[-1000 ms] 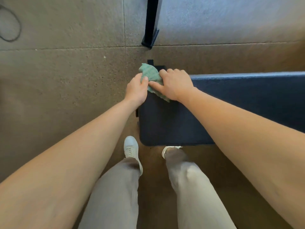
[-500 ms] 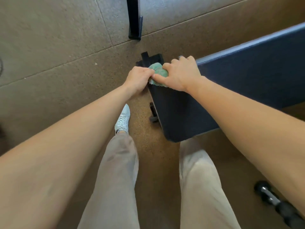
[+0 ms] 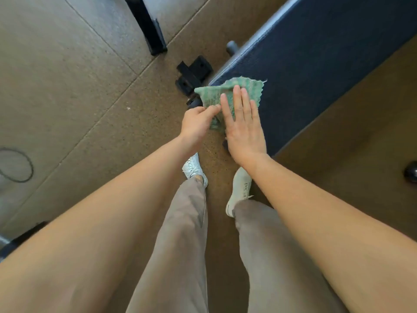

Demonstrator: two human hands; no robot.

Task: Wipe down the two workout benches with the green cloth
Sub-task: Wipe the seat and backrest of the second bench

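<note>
Green cloth [image 3: 240,90], spread partly open, lies on the near end of the navy padded tabletop [image 3: 327,55] of a workout bench, with its left part hanging past the end edge. The right hand [image 3: 244,132] lies flat on the cloth, fingers straight and close together, the palm over the tabletop's end. The left hand [image 3: 195,125] sits just beside it, its thumb and fingertips pinching the cloth's lower left edge. Under the cloth's far corner a black bench foot [image 3: 194,72] rests on the brown speckled floor [image 3: 67,82], and a grey knob [image 3: 232,46] sticks out beside the pad. Two white shoes [image 3: 194,168] and beige trousers [image 3: 180,245] show below the hands. A thin cable loop [image 3: 29,169] lies on the floor at far left.
</note>
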